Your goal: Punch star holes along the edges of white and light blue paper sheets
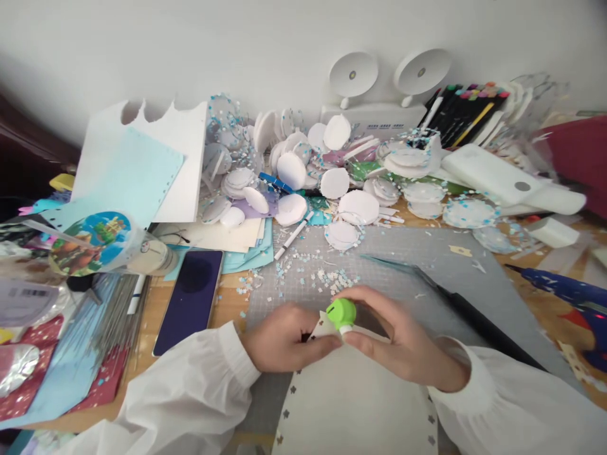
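Note:
My left hand (294, 338) pinches the upper left corner of a cream sheet of paper (360, 398), thumb on top. Small flower-shaped holes run down both side edges of this sheet. In my right hand (398, 338) is a bright green craft punch (342, 313), held between thumb and fingers at the sheet's top edge. Just beyond the punch, tiny white and pale blue paper flowers (332, 278) are scattered on the grey cutting mat (408, 249). Whether the punch is pressed down cannot be made out.
Black-handled tweezers (469, 316) lie right of my hands, with a blue glue gun (559, 284) farther right. A phone (190, 300) and a lidded cup (109, 243) are at left. White paper discs (358, 207) pile up behind, before a twin-headed lamp (353, 76).

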A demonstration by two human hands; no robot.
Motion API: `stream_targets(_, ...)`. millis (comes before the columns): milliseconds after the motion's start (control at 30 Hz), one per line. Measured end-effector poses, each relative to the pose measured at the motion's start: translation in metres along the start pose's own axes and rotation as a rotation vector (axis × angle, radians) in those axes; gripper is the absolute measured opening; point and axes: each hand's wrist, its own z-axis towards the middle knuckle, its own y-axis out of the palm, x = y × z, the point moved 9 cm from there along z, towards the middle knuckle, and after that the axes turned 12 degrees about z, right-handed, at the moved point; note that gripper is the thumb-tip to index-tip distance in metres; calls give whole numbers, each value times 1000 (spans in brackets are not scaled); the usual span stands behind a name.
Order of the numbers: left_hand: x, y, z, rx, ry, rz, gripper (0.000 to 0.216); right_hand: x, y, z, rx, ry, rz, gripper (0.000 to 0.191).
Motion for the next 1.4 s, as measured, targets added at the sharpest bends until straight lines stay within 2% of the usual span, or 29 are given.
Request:
stream_targets(467,1,0,1,-17,17,-42,35,-2,1,2,0,9,58,30)
stream_targets(733,0,-1,1,-13,3,-100,35,-7,-2,1,42,-11,-25,27)
stream_targets(1000,-3,0,1,-28,-39,-163,41,-4,5,1,-60,18,88,29)
stream_targets(1233,-5,-1,2,21,-19,-66,41,-15,7,4,-63,-60,-32,25)
stream_targets(1400,-9,0,2,41,-44,4,41,-16,8,3,-89,-77,-46,30)
